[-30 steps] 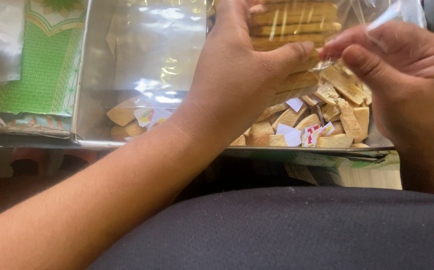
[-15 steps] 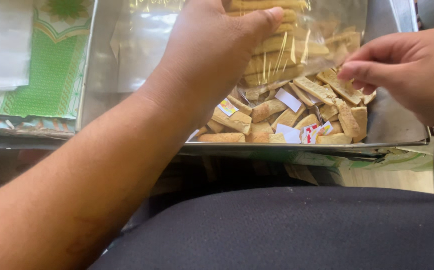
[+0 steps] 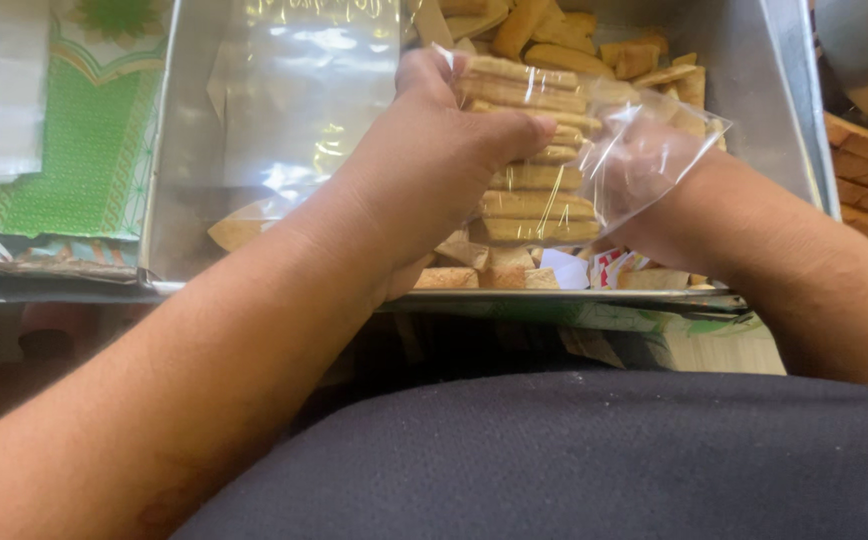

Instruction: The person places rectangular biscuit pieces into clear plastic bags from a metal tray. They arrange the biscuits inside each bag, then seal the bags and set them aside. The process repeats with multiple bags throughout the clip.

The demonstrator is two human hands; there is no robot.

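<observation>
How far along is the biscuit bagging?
Done: a stack of biscuits already sits inside the clear bag. In hand: the left hand grips the stack, and the right hand is inside the bag. Left: loose biscuits lie in the metal tray, and the bag's mouth is open.

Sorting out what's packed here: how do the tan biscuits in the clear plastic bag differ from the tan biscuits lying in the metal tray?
The tan biscuits in the clear plastic bag lie stacked flat in one neat column; the loose tan biscuits in the metal tray lie jumbled at all angles. The bagged ones are wrapped and gripped by the left hand, with the right hand inside the bag; the loose ones are uncovered and untouched. Both look alike in colour and oblong shape.
</observation>
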